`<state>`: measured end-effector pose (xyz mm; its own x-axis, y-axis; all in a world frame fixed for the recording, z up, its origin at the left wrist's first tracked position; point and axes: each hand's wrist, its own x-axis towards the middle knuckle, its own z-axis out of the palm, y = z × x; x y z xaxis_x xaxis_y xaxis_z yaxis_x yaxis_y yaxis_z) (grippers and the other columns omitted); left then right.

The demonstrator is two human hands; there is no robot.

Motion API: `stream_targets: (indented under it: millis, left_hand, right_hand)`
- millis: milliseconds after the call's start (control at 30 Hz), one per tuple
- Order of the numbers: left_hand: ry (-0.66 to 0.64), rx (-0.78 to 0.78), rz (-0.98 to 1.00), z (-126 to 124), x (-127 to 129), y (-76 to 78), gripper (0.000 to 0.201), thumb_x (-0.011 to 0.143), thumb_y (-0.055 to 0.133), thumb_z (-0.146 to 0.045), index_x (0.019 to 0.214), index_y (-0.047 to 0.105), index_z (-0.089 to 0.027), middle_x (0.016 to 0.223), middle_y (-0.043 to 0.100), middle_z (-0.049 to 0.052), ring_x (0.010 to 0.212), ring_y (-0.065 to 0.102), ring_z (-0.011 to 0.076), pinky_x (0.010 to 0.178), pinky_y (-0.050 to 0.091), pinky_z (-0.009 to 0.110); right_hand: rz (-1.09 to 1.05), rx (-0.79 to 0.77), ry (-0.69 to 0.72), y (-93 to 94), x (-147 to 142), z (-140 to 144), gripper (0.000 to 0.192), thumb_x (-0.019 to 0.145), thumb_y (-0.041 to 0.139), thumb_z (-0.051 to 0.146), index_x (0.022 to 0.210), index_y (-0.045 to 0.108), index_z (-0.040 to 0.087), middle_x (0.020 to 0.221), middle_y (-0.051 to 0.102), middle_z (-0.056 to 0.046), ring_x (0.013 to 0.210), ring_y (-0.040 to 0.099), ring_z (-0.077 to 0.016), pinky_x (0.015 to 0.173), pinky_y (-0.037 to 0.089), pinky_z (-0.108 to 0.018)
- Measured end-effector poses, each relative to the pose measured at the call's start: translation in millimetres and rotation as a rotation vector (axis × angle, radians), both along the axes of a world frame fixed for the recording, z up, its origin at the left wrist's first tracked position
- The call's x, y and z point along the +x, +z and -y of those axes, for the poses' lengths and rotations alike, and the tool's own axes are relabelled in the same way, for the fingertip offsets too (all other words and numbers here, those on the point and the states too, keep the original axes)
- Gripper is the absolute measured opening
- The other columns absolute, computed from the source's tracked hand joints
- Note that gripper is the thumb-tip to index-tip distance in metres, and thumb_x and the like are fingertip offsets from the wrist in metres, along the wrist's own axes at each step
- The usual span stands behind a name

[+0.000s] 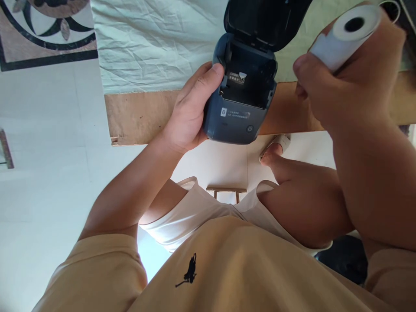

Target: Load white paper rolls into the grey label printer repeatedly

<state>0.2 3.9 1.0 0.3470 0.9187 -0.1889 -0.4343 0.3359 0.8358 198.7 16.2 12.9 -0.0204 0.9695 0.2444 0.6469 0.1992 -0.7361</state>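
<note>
My left hand (195,104) is closed around the left side of a dark blue portable label printer (235,123), its thumb on the upper rim. The printer's black lid (263,21) stands raised, and the paper bay inside shows no roll. A power button and small printed labels are on its front face. To the right, my right hand (354,82) grips a white paper roll (344,39), whose dark core hole faces up. The roll is apart from the printer. Some fingers of both hands are hidden behind what they hold.
A wooden table (139,117) with a pale green cloth (146,43) lies beneath my hands. At the top right corner is a dark object (407,21), partly cut off. A patterned tile inlay (48,34) marks the floor at the left.
</note>
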Motion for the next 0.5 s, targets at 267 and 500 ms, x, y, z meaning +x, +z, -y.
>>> stream_targets:
  millis: [267,500]
  left_hand:
    - [0.034,-0.003,0.033,0,4,2.3,0.016,0.075,0.045,-0.036,0.070,0.052,-0.022,0.065,0.052,-0.001,0.057,0.050,0.0083,0.052,0.038,0.021]
    - [0.002,-0.012,0.034,0,2,2.0,0.016,0.074,0.046,-0.037,0.074,0.053,-0.022,0.070,0.054,-0.001,0.060,0.052,0.0077,0.056,0.040,0.021]
  right_hand:
    - [0.442,0.037,-0.015,-9.5,8,-8,0.053,0.063,0.047,0.059,0.096,0.047,0.018,0.096,0.049,-0.003,0.084,0.041,-0.0033,0.075,0.035,-0.020]
    - [0.399,0.123,0.085,4.2,7,1,0.050,0.064,0.053,0.041,0.107,0.043,0.018,0.104,0.049,0.000,0.091,0.047,-0.0022,0.072,0.037,-0.015]
